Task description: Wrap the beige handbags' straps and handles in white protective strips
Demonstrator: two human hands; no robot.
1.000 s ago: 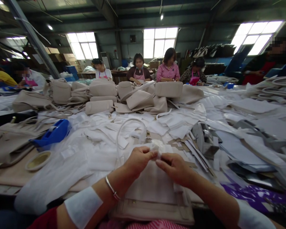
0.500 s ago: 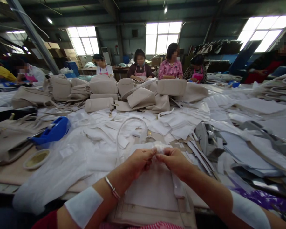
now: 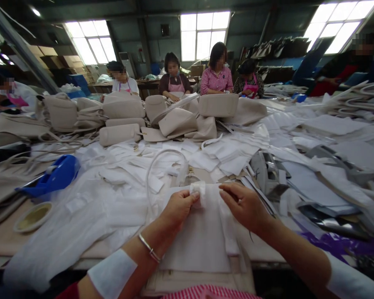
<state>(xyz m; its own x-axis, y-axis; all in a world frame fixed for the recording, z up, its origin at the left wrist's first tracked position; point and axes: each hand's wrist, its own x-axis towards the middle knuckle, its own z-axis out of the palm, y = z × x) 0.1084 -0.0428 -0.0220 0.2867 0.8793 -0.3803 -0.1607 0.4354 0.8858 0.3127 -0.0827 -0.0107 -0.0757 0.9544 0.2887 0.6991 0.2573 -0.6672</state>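
Observation:
My left hand [image 3: 181,206] is closed, thumb and fingers pinching a small piece of white wrapping [image 3: 202,192] at the upper part of a beige handbag [image 3: 171,284]. A white sheet [image 3: 202,241] covers most of the bag's face. To the right of the wrapping, my right hand [image 3: 247,207] hovers over the sheet's edge, fingers loosely bent and apart, with nothing visible in them. Beyond both hands, the bag's handle [image 3: 149,174] stands up in a loop, wrapped in white. A strip wrapped in white [image 3: 229,232] hangs along the bag's right side.
Left are a blue tape dispenser [image 3: 54,176] and a tape roll [image 3: 33,216]. A grey tape dispenser [image 3: 266,176] stands right. White wrapping sheets [image 3: 124,178] litter the table before a heap of beige bags [image 3: 177,122]. Several people sit across the table.
My right hand has come away from the white wrapping and moved right. My left hand keeps its pinch there. The view has shifted, so the scene sits a little higher and further left.

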